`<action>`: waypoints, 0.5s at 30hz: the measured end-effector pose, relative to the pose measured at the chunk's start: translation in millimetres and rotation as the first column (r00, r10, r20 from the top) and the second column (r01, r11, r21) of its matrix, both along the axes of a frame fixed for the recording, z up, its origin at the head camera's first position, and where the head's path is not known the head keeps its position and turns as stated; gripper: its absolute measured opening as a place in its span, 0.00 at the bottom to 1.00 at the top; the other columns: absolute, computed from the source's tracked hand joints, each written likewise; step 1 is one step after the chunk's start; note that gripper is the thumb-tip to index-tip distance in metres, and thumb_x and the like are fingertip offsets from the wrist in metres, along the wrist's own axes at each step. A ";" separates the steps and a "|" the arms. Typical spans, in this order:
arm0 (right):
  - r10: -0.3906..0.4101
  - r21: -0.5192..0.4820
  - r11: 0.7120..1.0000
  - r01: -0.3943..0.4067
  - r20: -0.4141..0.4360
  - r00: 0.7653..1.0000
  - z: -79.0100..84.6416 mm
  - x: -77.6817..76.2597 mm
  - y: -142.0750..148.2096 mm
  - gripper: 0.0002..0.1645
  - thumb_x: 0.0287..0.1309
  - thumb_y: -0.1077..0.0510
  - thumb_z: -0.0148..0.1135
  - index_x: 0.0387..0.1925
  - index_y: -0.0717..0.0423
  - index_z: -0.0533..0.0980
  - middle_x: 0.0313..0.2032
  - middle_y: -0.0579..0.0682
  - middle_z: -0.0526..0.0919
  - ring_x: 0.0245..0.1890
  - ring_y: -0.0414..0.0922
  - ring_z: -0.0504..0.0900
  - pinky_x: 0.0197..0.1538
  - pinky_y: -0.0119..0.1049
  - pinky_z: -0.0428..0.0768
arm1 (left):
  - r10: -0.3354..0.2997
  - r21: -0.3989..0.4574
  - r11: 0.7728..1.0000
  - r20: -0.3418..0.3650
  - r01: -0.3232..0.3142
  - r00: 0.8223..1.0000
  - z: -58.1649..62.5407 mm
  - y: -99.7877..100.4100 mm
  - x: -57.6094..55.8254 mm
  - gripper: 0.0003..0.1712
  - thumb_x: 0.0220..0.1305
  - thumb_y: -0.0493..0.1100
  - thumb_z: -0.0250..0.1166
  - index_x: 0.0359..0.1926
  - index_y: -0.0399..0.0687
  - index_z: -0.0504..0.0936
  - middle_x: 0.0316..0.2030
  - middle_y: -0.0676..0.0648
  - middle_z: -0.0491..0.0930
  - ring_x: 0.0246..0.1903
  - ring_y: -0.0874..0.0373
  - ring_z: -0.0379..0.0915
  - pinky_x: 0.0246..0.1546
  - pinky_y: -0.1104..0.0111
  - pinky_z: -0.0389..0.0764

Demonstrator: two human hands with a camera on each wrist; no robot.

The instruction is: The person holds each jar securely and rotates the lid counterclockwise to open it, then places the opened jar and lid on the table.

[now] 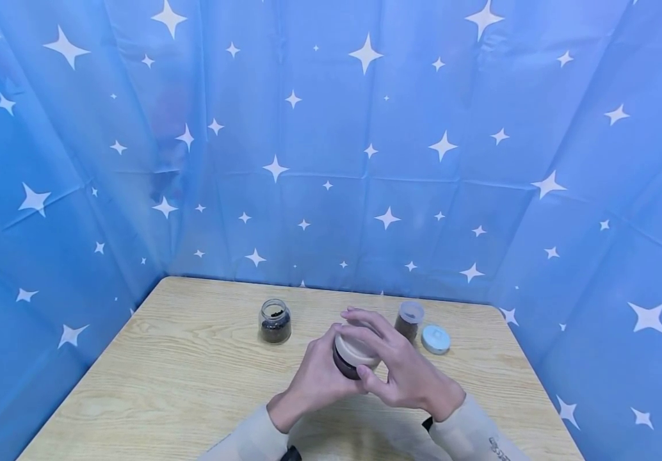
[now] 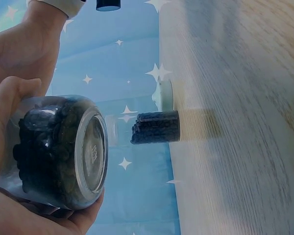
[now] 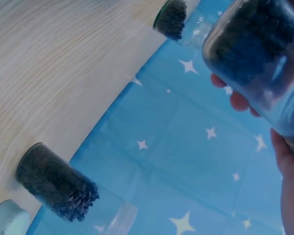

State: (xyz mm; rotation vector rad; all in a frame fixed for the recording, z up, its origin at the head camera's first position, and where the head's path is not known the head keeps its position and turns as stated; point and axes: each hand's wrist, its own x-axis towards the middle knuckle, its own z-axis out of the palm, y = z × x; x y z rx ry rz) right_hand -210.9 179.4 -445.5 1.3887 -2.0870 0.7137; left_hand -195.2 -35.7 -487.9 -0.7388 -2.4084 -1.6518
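My left hand (image 1: 318, 372) grips a wide glass jar (image 2: 59, 152) round its side, up off the table. Dark, lumpy, seed-like pieces partly fill the jar, and its clear base shows in the left wrist view. On top sits a whitish lid (image 1: 355, 351). From above, my right hand (image 1: 401, 366) holds this lid, its fingers over the far side and the thumb at the near edge. The right hand hides part of the lid. Past the right hand stands a tall clear canister (image 3: 56, 181) of similar dark pieces.
A small glass jar (image 1: 275, 325) without a lid stands to the left on the wooden table (image 1: 193, 371), dark pieces in its lower part. Right of the canister lies a pale blue round lid (image 1: 436, 339). A blue star-patterned curtain (image 1: 319, 128) hangs behind and at both sides.
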 end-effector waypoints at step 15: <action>-0.210 -0.119 0.970 0.212 0.036 0.977 -0.2 15.3 -8.7 0.36 0.81 0.45 0.68 0.83 0.51 0.76 0.78 0.58 0.79 0.73 0.56 0.85 0.62 0.51 0.93 | 0.065 -0.016 0.998 -0.041 -0.065 0.997 -1.8 4.4 -3.8 0.42 0.50 0.47 0.92 0.65 0.50 0.82 0.50 0.52 0.94 0.47 0.63 0.90 0.50 0.68 0.89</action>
